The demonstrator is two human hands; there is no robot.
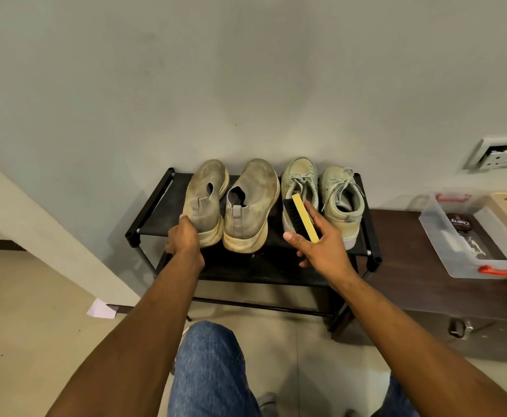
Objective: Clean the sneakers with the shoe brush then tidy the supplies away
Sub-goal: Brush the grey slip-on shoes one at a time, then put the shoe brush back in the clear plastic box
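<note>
Black fabric covers the shoe rack (156,215) standing against the far wall, and four sneakers sit on its top shelf, heels toward the person. The left pair, grey slip-on sneakers (231,203), looks grimy on uppers and soles; the right pair, pale green lace-up sneakers (333,200), looks dull too. Judging by this dirt, cleaning is at most barely begun, and the tidying away remains to be done.

To the right, on a dark brown tabletop (411,284), a clear plastic box (444,245) with red clips stands open; it holds a round dark tin (459,227) and something white that cannot be identified.

The left hand (184,242) grips the heel of the leftmost slip-on, fingers curled around its outer side. The right hand (321,242) holds the shoe brush (298,218), yellow-backed with dark bristles facing left, pinched between thumb and fingers, just above the nearer lace-up sneaker.
</note>
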